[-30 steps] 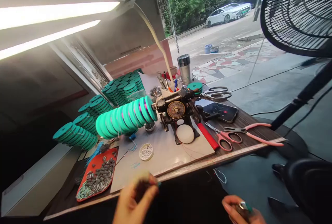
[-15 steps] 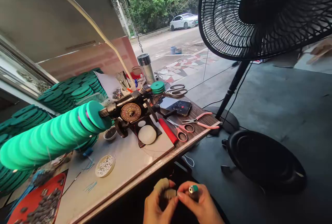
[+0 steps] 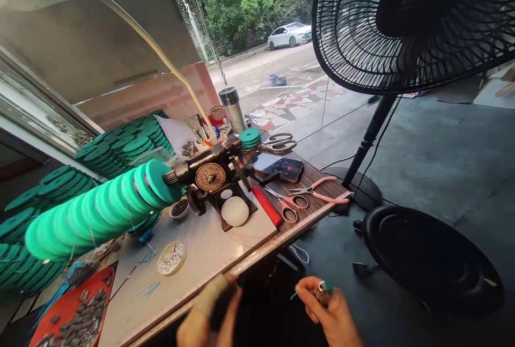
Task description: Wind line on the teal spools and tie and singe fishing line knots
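1. Both hands were above the dark area in front of the table's near edge, well apart from each other. Right hand [image 3: 329,309]: its fingers closed around a small metal piece [image 3: 323,289] with a green end, a thin teal strip jutting from the fingertips. Left hand [image 3: 207,312]: blurred, thumb and forefinger near a dark bit; whether it gripped that could not be told.
2. A table [image 3: 313,172] stretched beyond the hands, partly covered by a pale board.
3. A black fan [image 3: 418,6] stood to the right of the table, with a black stool [image 3: 426,256] in front of it.
4. A row of green discs [image 3: 100,210] sat on the shaft of a hand-cranked machine [image 3: 210,176], over the table.
5. A red tray [image 3: 67,304] at the left held many dark pieces.
6. A phone [image 3: 292,169] lay right of the machine, with pliers [image 3: 309,190] and scissors [image 3: 282,198] nearer the edge.
7. A round dish [image 3: 161,267] held small white pieces.
8. Thin blue sticks [image 3: 151,289] lay beside the dish.
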{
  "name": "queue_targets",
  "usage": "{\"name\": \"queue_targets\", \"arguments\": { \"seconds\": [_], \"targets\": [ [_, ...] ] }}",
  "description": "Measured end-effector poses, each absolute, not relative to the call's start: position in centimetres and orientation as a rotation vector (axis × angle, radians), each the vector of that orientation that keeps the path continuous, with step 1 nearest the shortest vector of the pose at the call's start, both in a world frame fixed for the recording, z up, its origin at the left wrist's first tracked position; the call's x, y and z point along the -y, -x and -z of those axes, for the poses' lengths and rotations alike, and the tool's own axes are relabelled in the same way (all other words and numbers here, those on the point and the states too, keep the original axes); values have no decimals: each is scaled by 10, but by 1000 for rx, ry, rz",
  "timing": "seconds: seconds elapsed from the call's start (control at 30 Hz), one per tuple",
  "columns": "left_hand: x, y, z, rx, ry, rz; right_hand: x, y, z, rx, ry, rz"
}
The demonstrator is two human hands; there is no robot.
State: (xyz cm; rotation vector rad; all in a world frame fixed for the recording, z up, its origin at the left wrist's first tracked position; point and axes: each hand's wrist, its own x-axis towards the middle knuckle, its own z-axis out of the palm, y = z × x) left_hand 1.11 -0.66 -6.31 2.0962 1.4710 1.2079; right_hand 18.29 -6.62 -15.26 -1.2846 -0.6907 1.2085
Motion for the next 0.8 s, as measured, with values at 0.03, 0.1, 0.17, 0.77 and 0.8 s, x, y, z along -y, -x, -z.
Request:
{"name": "queue_targets", "arguments": {
  "seconds": [0.03, 0.1, 0.17, 0.77, 0.8],
  "targets": [
    [-3, -5, 52, -1487, -2258, -1181, 66, -183, 154, 689, 1282, -1221],
    [-24, 5, 35, -1457, -2565, -1023, 66, -180, 155, 665, 1275, -1219],
    [-42, 10, 24, -1459, -2746, -878, 65, -176, 155, 619, 1270, -1196],
    [9, -58, 80, -1169, -2382, -413, 66, -180, 147, 695, 1221, -1261],
    [8, -59, 81, -1149, -2391, -377, 66, -181, 148, 708, 1223, -1261]
  ]
}}
